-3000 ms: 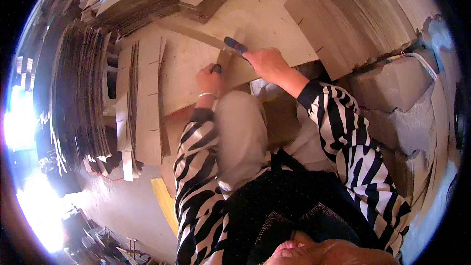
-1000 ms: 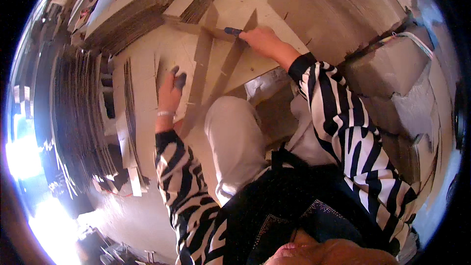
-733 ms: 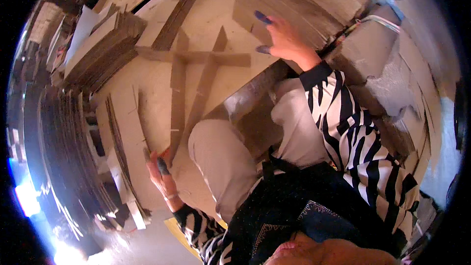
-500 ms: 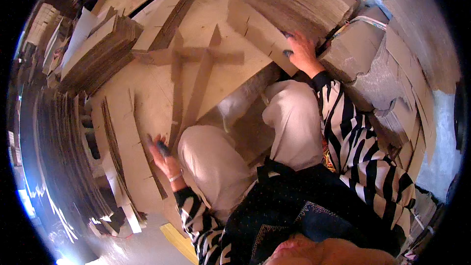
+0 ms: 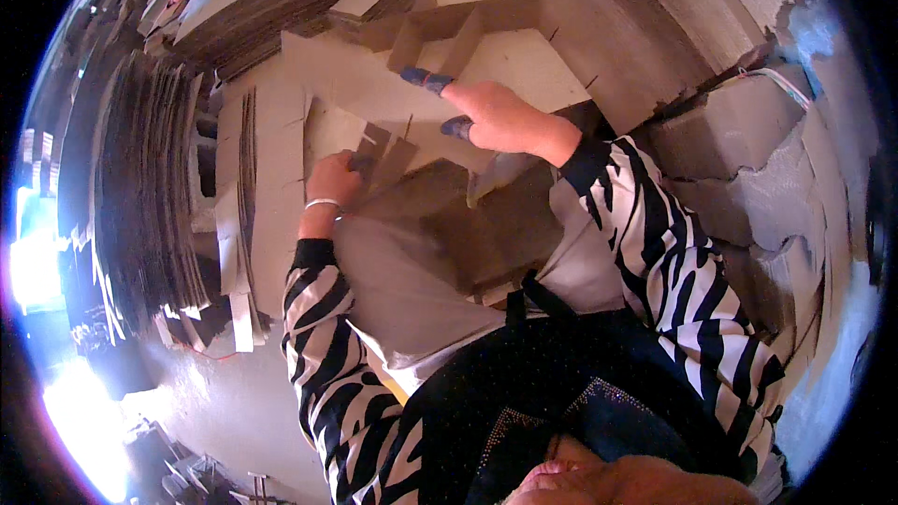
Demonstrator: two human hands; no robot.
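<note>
A partly interlocked cardboard divider stands on the board before me, its crosspiece (image 5: 500, 14) running across two longer upright strips (image 5: 466, 45). Over those strips lies another slotted cardboard strip (image 5: 360, 75), hiding their middle part. My right hand (image 5: 510, 117), with dark covers on the fingertips, pinches this second strip between the stretched index finger and the thumb. Closer to my knees, my left hand (image 5: 334, 180) is closed around the near ends of the longer strips. Its fingertips are partly hidden.
Stacks of flat cardboard strips (image 5: 267, 5) stand at the far left. A tall row of cardboard sheets (image 5: 140, 187) fills the left side. Thin strips (image 5: 236, 196) lie beside the board. Large cardboard pieces (image 5: 702, 136) and a torn bundle crowd the right.
My right hand has brought a strip from the right pile leftward over the divider. My left hand has moved up to the strips' near ends. The whole view has shifted.
</note>
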